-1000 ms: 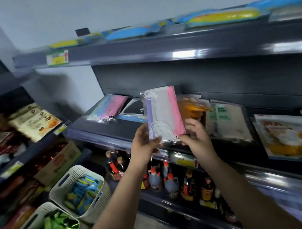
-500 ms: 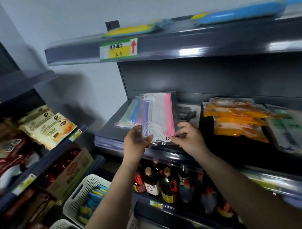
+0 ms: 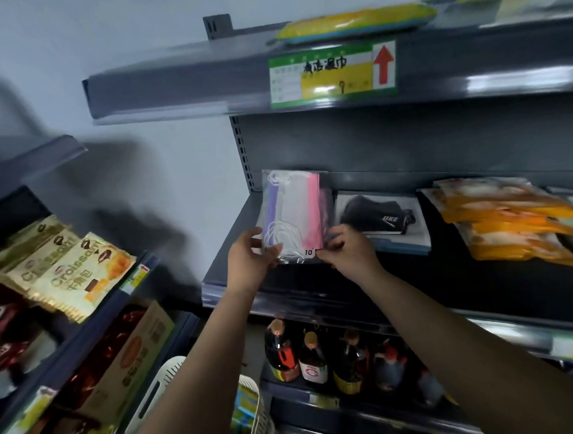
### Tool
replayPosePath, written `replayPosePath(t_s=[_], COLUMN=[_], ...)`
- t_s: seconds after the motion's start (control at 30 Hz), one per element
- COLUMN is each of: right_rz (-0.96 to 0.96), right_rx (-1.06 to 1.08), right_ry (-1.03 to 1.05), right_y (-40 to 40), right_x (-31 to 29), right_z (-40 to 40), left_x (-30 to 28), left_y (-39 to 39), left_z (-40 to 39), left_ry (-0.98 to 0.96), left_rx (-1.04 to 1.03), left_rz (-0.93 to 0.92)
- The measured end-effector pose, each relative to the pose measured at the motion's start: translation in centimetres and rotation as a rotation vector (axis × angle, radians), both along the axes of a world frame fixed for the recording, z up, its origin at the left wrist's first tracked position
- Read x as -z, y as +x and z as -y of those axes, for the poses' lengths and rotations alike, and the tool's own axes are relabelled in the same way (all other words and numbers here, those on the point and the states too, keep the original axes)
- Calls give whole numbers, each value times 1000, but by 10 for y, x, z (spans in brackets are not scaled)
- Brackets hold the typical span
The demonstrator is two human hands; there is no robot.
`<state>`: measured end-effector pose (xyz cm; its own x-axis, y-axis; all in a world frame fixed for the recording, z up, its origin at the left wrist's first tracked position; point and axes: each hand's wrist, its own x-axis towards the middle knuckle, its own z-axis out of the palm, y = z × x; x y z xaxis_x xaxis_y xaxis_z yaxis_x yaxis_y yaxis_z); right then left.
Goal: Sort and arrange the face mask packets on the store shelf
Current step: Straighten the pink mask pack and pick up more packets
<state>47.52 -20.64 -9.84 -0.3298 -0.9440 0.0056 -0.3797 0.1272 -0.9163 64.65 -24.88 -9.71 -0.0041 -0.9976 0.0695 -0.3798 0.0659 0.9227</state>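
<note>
The pastel face mask packet (image 3: 291, 213) is pinched at its lower corners by both hands' fingers (image 3: 273, 249), and could be dropped off the shelf (image 3: 235, 280) edge if released early.

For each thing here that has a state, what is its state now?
Pastel mask packet: sealed, gripped at its lower corners, at the shelf's left end.
Left hand: grips the packet.
Right hand: pinches the packet.
Black mask packet: lying flat.
Orange packets: stacked unevenly.
Bottles: upright, capped.
</note>
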Motion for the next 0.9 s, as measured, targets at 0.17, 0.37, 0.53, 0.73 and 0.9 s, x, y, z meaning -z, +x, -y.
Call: replayPosePath(t_s=[0.17, 0.37, 0.53, 0.73, 0.9], right_rz=[-148, -356, -462, -816, -1092], right_rx=[44, 26, 18, -13, -2], right_ry=[27, 101, 44, 8, 104], right_y=[4, 3, 2, -26, -74], right_x=[-1, -2, -9, -33, -53], right_z=[16, 29, 25, -2, -38], left_x=[-4, -12, -22, -38, -47], left_y=[2, 0, -9, -49, -104], left_z=[23, 29, 24, 8, -15], left_ry=[-17, 1, -160, -304, -428], left_rx=[5, -28, -3, 130, 225], left_rz=[94, 421, 686, 928, 1032])
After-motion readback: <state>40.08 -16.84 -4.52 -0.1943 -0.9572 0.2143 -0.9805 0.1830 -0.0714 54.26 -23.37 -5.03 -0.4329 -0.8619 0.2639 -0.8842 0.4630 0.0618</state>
